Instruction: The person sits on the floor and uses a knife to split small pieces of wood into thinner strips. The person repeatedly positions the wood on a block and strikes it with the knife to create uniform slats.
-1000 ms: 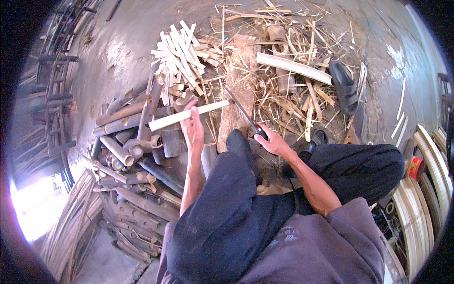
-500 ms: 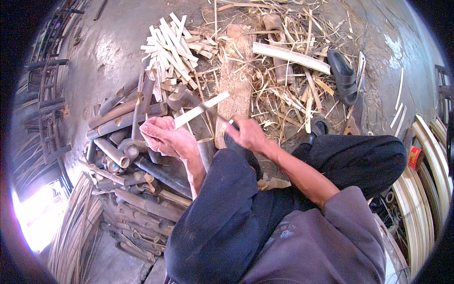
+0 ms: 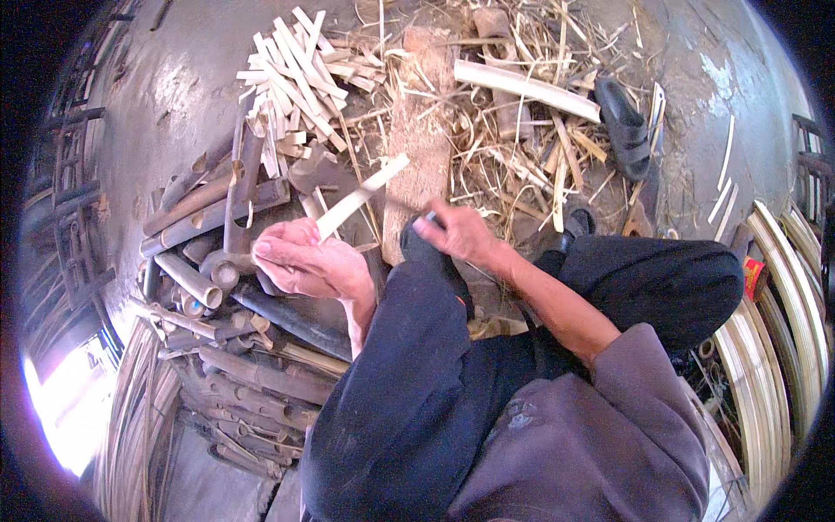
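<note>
My left hand (image 3: 304, 261) holds a pale split bamboo strip (image 3: 361, 196) that slants up to the right, above my dark-trousered knee. My right hand (image 3: 457, 233) is closed around the handle of a knife just right of the strip; the blade is mostly hidden. A worn wooden chopping block (image 3: 422, 148) lies on the ground straight ahead of both hands. A heap of short cut bamboo slats (image 3: 291, 61) rests beyond the left hand.
Round bamboo pole sections (image 3: 209, 270) are piled at the left. Shavings and splinters (image 3: 522, 148) litter the ground ahead, with a long pale strip (image 3: 526, 87) and a dark sandal (image 3: 626, 126). Curved bamboo strips (image 3: 774, 331) stand at the right.
My left hand pulled the strip back toward my knee and turned palm up. My right hand with the knife drew in from the block to beside the strip.
</note>
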Tool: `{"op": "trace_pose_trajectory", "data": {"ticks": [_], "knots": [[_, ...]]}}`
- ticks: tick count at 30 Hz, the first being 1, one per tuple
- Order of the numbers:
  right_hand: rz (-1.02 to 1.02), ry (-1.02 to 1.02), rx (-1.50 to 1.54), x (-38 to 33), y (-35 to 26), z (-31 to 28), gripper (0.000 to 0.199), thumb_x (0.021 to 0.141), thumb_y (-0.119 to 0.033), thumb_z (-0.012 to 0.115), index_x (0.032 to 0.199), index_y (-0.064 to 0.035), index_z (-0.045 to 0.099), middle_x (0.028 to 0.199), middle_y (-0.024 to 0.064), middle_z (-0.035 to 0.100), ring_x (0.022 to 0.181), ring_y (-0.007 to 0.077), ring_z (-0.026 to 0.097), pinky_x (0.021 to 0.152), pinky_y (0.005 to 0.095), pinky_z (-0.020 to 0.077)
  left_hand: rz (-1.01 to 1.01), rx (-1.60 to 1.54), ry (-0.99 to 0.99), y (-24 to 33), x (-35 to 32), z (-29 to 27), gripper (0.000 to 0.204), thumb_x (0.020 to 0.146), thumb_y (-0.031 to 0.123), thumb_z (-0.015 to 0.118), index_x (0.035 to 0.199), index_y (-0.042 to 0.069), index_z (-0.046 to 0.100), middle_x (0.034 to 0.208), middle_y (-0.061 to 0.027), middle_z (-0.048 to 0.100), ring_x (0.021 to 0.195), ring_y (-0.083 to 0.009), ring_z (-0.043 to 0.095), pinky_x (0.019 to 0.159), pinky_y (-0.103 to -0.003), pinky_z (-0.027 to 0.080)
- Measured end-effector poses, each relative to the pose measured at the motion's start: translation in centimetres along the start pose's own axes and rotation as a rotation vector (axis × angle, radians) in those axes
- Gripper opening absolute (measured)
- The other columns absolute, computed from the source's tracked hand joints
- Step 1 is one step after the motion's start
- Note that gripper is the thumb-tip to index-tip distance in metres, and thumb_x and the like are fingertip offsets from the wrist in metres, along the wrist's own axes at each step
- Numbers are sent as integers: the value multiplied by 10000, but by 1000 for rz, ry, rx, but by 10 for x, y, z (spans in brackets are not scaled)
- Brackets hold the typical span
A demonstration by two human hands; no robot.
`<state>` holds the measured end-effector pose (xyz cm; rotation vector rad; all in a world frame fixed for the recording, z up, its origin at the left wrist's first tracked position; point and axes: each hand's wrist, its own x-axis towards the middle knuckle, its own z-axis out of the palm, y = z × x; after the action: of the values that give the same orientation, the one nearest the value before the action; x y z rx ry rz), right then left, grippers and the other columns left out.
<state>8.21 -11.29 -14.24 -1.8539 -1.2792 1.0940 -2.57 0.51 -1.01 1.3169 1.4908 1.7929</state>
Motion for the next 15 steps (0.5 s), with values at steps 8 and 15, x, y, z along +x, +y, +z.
{"op": "trace_pose_trajectory", "data": {"ticks": [8, 15], "knots": [[31, -11, 66, -15, -20, 5, 453, 931, -499, 488, 970, -53, 553, 713, 273, 605, 730, 464, 621, 662, 531, 477, -81, -91, 60, 0, 0, 0, 350, 1048, 339, 353, 847, 59, 418, 619, 16, 341, 578, -92, 339, 562, -242, 336], [138, 3, 66, -13, -2, 10, 475, 929, -509, 485, 1039, -55, 571, 720, 275, 622, 753, 463, 634, 674, 529, 497, -69, -39, 65, -8, 15, -9, 393, 1040, 385, 370, 884, 33, 450, 618, 14, 341, 594, -107, 339, 573, -261, 349]]}}
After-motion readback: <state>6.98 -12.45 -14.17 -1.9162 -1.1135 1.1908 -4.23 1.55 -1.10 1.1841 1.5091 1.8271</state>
